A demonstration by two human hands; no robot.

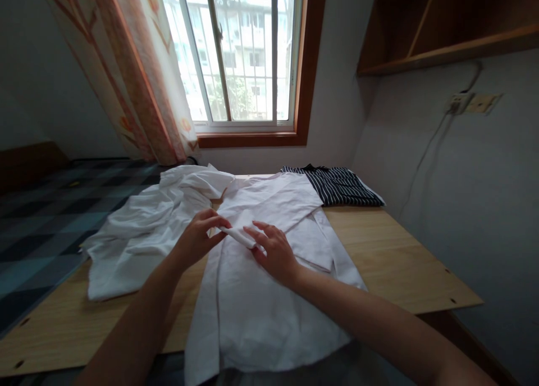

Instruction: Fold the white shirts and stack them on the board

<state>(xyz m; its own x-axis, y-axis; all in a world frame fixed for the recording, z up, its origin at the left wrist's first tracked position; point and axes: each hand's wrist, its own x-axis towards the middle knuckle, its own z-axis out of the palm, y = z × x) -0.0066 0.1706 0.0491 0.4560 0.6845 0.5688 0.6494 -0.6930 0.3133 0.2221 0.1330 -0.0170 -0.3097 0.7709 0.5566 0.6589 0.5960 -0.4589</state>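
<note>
White cloth (pixel 147 229) lies rumpled, unfolded, over the wooden board's (pixel 391 257) left edge; the left hand (pixel 197 235) pinches and the right hand (pixel 275 254) grasps a part-folded white shirt (pixel 269 307), mid-board; a striped garment (pixel 345 187) sits folded near the far right corner.

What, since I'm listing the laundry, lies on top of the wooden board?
A spread white garment, a rumpled white cloth to its left, and a black-and-white striped garment at the far edge. They cover parts of the board; anything beneath them is hidden.

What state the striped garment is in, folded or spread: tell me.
Folded: the striped garment lies flat in a compact block on the far part of the wooden board.
</note>
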